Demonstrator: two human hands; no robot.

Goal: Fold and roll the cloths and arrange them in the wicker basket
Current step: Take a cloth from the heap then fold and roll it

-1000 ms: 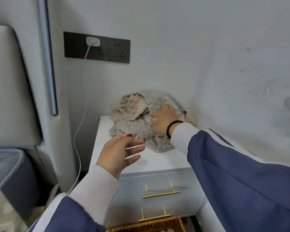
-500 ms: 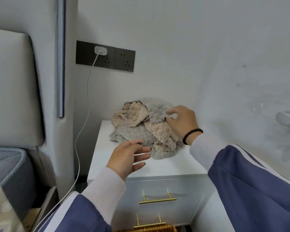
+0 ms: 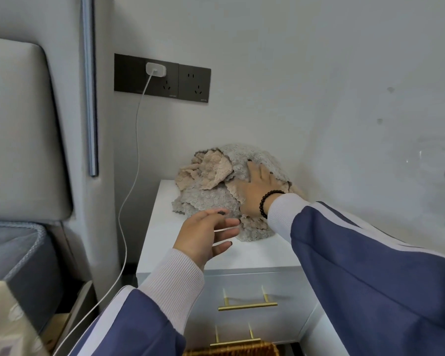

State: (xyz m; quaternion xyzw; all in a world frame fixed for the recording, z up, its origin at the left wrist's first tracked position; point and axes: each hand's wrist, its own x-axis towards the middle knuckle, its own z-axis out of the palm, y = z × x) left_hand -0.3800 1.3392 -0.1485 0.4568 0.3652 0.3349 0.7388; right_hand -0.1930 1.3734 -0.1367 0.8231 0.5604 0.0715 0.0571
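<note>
- Cloths [image 3: 211,186]: a crumpled heap of beige and grey fleecy pieces lies at the back of the white table [image 3: 165,242], pushed into the corner against the wall. None is folded or rolled yet.
- Right hand [image 3: 257,191]: laid on top of the heap with fingers spread and fairly straight, pressing into the pile and not pinching it. A dark bead bracelet sits on the wrist.
- Left hand [image 3: 206,235]: held in the air just in front of the heap, fingers relaxed and loose, gripping nothing. It is close to the nearest grey edge, but I cannot tell whether it touches.
- Basket [image 3: 231,350]: only a strip of wicker rim shows at the bottom edge, below the drawers; its inside is out of sight.
- Step in hand, as I judge it: taking one cloth out of the heap. To do it well, take a single layer at an edge or corner and lift it clear while the other hand holds the rest down, so the pieces do not drag out together. The bare front part of the table looks like the place to spread it flat.
- Around: a white cable [image 3: 131,191] hangs from a charger in the dark wall socket [image 3: 162,77] down past the table's left side; a padded headboard and the bed stand further left; two drawers have gold handles [image 3: 247,305].
- In the way: the wall corner crowds the heap, and the cable hangs close to the left sleeve's path.
</note>
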